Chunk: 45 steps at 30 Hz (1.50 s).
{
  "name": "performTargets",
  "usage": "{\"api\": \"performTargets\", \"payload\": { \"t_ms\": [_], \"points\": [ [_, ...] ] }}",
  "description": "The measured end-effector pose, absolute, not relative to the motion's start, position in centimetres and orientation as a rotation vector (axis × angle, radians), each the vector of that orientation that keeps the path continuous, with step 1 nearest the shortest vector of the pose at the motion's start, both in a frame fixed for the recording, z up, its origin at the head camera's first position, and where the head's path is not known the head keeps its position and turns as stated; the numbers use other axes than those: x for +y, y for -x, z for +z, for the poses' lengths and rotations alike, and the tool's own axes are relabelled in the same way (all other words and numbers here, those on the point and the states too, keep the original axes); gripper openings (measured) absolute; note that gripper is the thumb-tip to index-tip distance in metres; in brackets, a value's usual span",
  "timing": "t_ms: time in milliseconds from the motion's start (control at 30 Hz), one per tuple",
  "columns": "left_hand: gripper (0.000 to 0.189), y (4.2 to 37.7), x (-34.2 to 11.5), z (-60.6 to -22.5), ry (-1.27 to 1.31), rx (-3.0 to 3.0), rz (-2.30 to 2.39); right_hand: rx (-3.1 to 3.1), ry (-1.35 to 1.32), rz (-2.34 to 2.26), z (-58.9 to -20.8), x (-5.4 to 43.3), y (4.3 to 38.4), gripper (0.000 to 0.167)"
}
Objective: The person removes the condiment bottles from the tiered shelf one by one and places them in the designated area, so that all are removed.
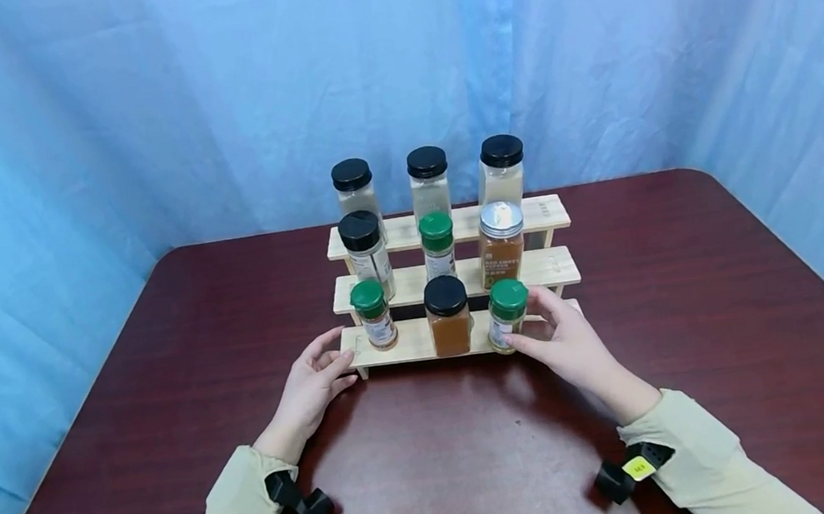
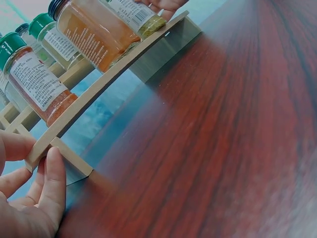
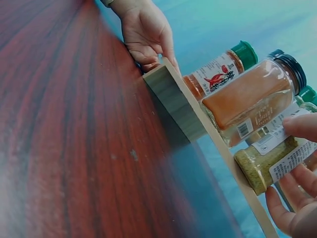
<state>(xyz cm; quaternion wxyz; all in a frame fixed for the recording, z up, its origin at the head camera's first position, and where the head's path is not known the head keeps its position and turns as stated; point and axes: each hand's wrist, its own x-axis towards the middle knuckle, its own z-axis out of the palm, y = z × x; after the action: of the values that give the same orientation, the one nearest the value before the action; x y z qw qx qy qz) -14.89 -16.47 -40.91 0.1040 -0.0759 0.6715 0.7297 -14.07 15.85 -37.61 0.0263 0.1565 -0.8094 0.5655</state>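
Left hand [image 1: 312, 386] pinches the front-left corner of the wooden rack [image 1: 413, 341]; right hand [image 1: 575, 349] grips the green-capped jar [image 1: 506, 314] at the rack's front-right end. Placement step, it seems; next move calls for a steady, gentle release.

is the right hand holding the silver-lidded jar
No, the right hand holds a green-lidded jar; the silver-lidded jar stands on the shelf behind.

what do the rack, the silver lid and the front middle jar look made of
Rack: apparently wood, pale and matt, with faint streaky grain.
Silver lid: probably metal, from its bright grey shine, though metallic plastic is possible.
Front middle jar: clear and glossy with reflections, so glass or rigid plastic, unclear which.
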Motion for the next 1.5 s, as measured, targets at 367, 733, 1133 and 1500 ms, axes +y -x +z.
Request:
{"api": "performTargets", "payload": {
  "t_ms": [367, 733, 1133, 1500],
  "points": [
    [0.052, 14.9, -16.5, -40.9, 0.191, 1.970, 2.160, -2.473, -0.408, 1.698, -37.5, 15.6, 13.7, 0.055],
    [0.052, 14.9, -16.6, -41.0, 0.194, 1.972, 2.168, -2.242, -0.488, 1.675, -36.6, 16.0, 13.4, 0.049],
    [0.053, 15.0, -16.4, -41.0, 0.186, 1.998, 2.142, -2.204, -0.576, 1.558, -34.8, 18.0, 13.2, 0.071],
    [0.051, 15.0, -16.5, -41.2, 0.229, 1.974, 2.179, -2.247, -0.658, 1.365, -35.1, 20.9, 13.8, 0.077]
  ]
}}
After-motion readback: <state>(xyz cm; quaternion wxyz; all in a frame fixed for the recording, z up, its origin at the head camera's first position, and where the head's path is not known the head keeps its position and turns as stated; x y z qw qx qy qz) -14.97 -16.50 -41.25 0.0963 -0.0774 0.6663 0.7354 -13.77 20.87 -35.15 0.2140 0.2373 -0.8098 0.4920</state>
